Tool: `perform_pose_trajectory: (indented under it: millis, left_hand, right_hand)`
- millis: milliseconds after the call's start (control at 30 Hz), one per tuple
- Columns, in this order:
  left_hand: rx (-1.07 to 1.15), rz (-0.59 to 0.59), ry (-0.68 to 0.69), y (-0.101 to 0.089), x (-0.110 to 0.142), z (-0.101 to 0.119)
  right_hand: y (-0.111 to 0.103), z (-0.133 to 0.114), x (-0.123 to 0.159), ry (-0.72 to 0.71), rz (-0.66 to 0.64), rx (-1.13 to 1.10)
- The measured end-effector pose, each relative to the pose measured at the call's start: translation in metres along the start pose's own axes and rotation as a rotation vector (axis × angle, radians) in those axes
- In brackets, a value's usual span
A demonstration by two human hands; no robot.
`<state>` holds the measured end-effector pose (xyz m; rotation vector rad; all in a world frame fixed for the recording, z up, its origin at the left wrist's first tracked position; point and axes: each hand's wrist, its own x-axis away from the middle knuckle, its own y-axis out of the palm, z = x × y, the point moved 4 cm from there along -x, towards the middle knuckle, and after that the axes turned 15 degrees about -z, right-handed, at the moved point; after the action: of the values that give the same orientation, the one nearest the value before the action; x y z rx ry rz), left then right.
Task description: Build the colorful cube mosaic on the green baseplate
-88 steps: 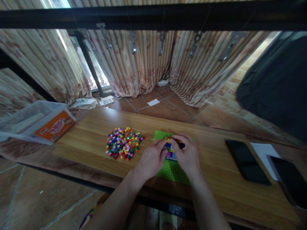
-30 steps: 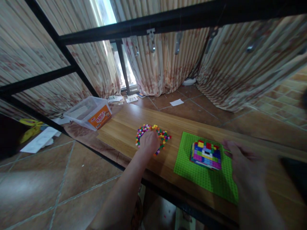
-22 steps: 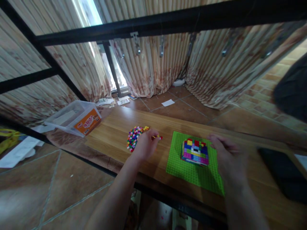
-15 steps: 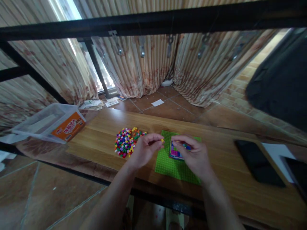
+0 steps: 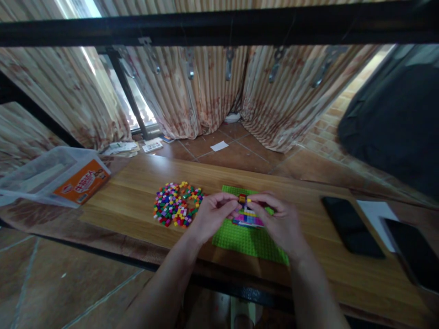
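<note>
A small build of colourful toy bricks [image 5: 247, 219] sits on the green baseplate [image 5: 240, 240], partly covered by my hands. My left hand [image 5: 212, 215] is at its left side, thumb and fingers pinched together; what lies between them is hidden. On the other side, my right hand [image 5: 279, 221] pinches a small yellow brick [image 5: 249, 200] at its fingertips, just above the build's top. Left of the baseplate, a pile of loose bricks [image 5: 168, 203] in many colours is spread on the wooden board [image 5: 130, 201].
A clear plastic bin [image 5: 44, 176] with an orange label stands at the far left. To the right lie a dark phone [image 5: 353, 226], a white paper sheet [image 5: 377, 214] and another dark device [image 5: 413, 251]. A black bar [image 5: 212, 29] crosses above.
My left hand has come from the brick pile over to the build, carrying a yellow brick. The yellow brick now shows at my right fingertips. My right hand has closed in, and the view has swung right.
</note>
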<state>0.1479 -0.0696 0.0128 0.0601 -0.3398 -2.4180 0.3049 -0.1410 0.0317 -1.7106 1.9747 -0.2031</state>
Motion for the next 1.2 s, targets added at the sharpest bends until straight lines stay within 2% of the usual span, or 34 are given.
perform_pose_trajectory:
  millis: [100,200,367,533,733,1000,1200]
  left_hand:
    - [-0.107,0.084,-0.034,-0.004,-0.003,-0.005]
    - [-0.251,0.121,-0.053,-0.008,-0.004,-0.009]
    - [-0.436,0.117,-0.039,-0.007,-0.005,-0.010]
    - [-0.543,0.086,-0.041,-0.006,-0.006,-0.013]
    - [-0.608,0.072,-0.057,-0.005,-0.006,-0.017]
    - [-0.610,0.043,-0.075,-0.002,-0.004,-0.013]
    - [-0.610,0.051,-0.053,-0.001,-0.003,-0.013]
  right_hand:
    - [-0.031,0.023,0.009,0.149,0.228,-0.080]
    - [-0.047,0.039,0.015,0.265,0.250,-0.108]
    - [-0.036,0.047,0.014,0.316,0.110,-0.042]
    - [-0.027,0.054,0.010,0.306,0.068,0.060]
    - [-0.027,0.058,0.011,0.300,0.089,0.071]
    - [-0.022,0.061,0.007,0.298,0.098,-0.066]
    - [-0.018,0.066,0.005,0.314,0.184,-0.226]
